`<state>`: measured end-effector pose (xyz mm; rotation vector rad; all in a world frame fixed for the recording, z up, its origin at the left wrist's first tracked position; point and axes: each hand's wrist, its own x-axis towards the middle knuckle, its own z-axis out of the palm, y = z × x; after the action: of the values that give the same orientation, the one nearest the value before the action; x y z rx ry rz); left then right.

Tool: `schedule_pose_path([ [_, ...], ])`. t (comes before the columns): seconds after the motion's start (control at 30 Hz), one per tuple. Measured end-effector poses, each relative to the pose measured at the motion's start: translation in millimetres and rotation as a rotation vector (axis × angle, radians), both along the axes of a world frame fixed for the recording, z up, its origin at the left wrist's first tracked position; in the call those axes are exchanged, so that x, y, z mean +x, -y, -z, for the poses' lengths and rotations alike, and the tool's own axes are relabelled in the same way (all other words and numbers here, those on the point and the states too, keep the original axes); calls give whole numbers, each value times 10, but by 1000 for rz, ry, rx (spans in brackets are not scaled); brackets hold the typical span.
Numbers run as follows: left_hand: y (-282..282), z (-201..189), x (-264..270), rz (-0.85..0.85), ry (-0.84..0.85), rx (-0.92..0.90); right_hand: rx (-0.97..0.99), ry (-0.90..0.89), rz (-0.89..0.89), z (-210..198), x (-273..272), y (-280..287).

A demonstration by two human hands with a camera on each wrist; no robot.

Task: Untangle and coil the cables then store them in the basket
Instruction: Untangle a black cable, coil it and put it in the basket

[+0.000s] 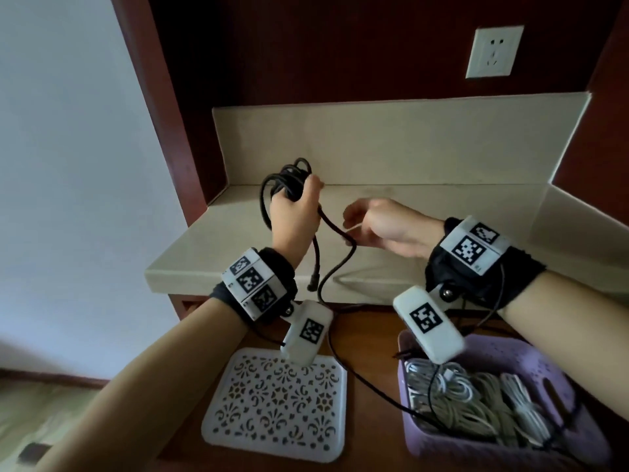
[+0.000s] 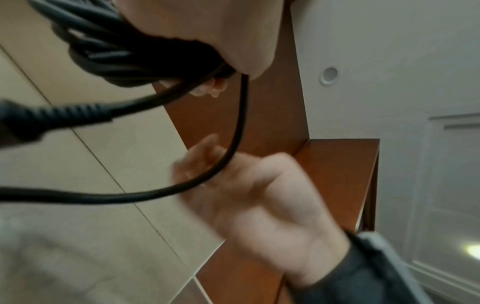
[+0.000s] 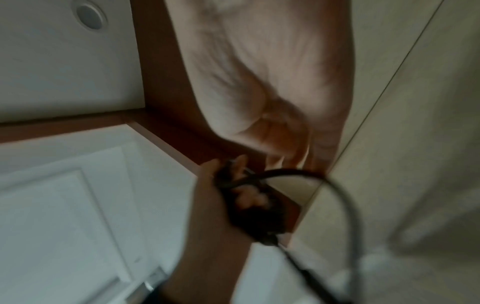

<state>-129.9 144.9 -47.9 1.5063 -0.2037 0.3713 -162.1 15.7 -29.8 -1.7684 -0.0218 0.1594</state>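
Raised above the beige counter, my left hand [image 1: 295,207] grips a bundle of black cable [image 1: 289,178] loops. One end with a ribbed plug [image 1: 311,286] dangles below that hand. A loose strand [image 1: 335,229] runs from the bundle to my right hand [image 1: 366,229], which pinches it with curled fingers, then drops toward the table. The left wrist view shows the black cable bundle [image 2: 116,57], the plug [image 2: 39,119] and the blurred right hand [image 2: 259,195] around the strand. The purple basket [image 1: 531,356] sits at the lower right and holds coiled white cables [image 1: 469,396].
A white perforated lid [image 1: 272,403] lies flat on the brown table, left of the basket. The beige counter [image 1: 442,216] has a raised back and right wall. A wall socket [image 1: 493,51] sits on the dark wood panel above. Thin black camera wires cross the basket.
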Motion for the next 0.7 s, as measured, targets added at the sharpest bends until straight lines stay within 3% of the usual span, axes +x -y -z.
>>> schedule_pose_path([
  [0.1,-32,1,-69,-6,-6,-88,-396,-2,-270,207,-123,149],
  [0.17,-59,17,-89,-42,-16,-145,-532,54,-375,313,-168,204],
  [0.23,-89,-23,-79,-97,-59,-279,-479,61,-434,356,-204,233],
  [0.33,-193,-165,4,-147,-126,-544,-170,23,-413,315,-233,312],
  [0.43,-282,-327,95,-100,-143,-691,-58,65,-456,122,-285,370],
  [0.57,-275,-771,100,2,-89,-813,-124,137,-529,-227,-335,383],
  [0.7,-378,-1384,195,39,-22,-865,-311,329,-343,-615,-297,452],
])
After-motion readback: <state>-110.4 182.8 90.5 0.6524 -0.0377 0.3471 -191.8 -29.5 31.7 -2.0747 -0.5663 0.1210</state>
